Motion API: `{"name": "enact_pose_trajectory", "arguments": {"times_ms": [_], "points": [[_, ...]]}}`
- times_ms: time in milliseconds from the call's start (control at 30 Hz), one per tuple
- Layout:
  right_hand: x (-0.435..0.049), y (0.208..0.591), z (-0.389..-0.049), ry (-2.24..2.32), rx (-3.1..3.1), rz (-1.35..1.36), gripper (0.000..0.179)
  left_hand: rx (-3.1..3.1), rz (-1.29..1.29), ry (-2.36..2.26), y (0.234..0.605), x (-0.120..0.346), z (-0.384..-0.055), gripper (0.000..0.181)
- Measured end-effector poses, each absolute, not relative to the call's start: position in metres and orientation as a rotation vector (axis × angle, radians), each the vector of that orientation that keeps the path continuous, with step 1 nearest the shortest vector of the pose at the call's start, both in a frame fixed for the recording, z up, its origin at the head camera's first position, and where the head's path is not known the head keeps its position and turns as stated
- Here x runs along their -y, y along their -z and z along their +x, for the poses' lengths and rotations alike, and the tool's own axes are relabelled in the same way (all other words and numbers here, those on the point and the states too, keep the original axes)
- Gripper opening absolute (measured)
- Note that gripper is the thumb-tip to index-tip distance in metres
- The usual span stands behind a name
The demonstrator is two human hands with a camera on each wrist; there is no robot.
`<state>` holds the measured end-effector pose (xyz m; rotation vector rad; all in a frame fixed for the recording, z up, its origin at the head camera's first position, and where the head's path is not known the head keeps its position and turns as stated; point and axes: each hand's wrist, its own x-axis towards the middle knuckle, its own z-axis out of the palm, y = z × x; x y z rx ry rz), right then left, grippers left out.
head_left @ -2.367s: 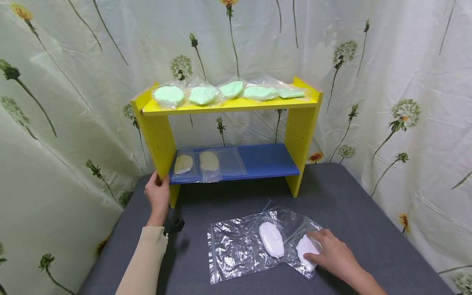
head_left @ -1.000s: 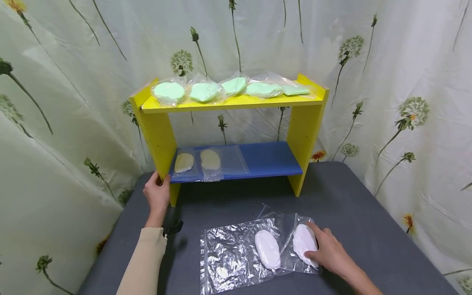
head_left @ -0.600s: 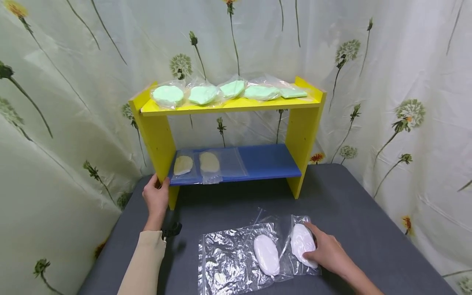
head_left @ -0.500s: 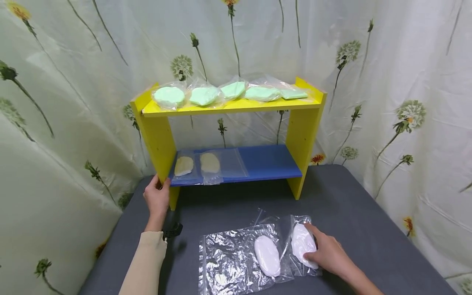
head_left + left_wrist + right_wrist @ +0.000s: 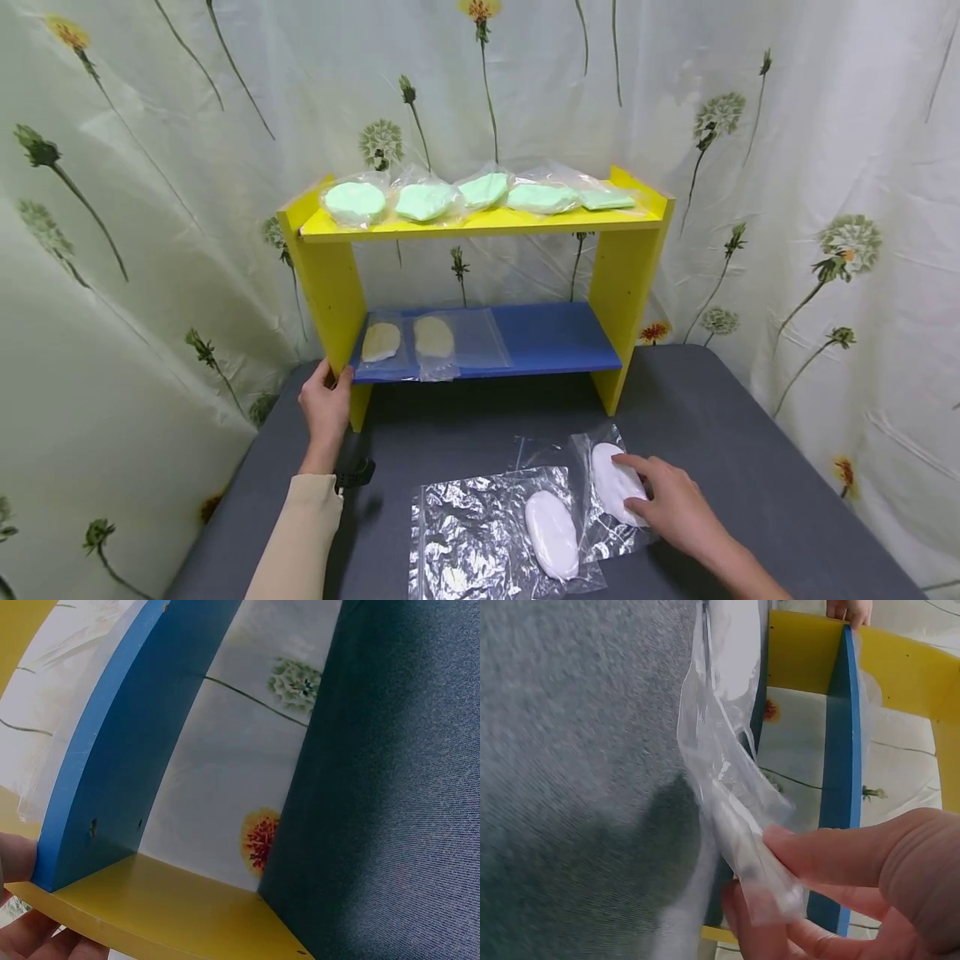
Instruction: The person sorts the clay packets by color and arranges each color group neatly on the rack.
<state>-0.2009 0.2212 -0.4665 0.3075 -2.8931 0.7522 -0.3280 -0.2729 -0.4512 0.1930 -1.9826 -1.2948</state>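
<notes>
My left hand [image 5: 326, 408] grips the lower front edge of the yellow left side panel [image 5: 321, 292] of a small shelf unit. Its thumb [image 5: 16, 857] lies by the end of the blue board [image 5: 112, 757] in the left wrist view. Low at the right, my right hand [image 5: 675, 504] pinches a clear zip bag [image 5: 742, 825] holding a white flat oval piece [image 5: 615, 483], thumb on one side and fingers on the other. Left of it, a second clear bag [image 5: 468, 533] with a white oval piece [image 5: 551, 533] lies on the dark table, its right part close against the held bag.
On the blue lower shelf [image 5: 558, 337], two bagged beige oval pieces [image 5: 435, 336] lie at the left. Several bagged pale green pieces [image 5: 356, 202] line the yellow top shelf [image 5: 420, 235]. A flower-printed curtain [image 5: 810, 167] hangs behind and beside the dark table [image 5: 757, 467].
The right hand has shifted the right-hand bag, turning its white piece and drawing it out from its earlier overlap with the other bag. The left hand keeps its grip on the shelf.
</notes>
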Motion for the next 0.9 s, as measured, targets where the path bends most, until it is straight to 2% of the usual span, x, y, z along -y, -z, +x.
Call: {"name": "enact_pose_trajectory", "arguments": {"times_ms": [167,900], "points": [[-0.22,0.46,-0.204,-0.687,2.81,0.376,0.051,1.971,0.141,1.281,0.449,0.272,-0.328,0.032],[-0.216,0.436,-0.225,-0.608,2.489,0.715,0.057,2.014,0.205,1.342,0.447,0.272,-0.33,0.041]]}}
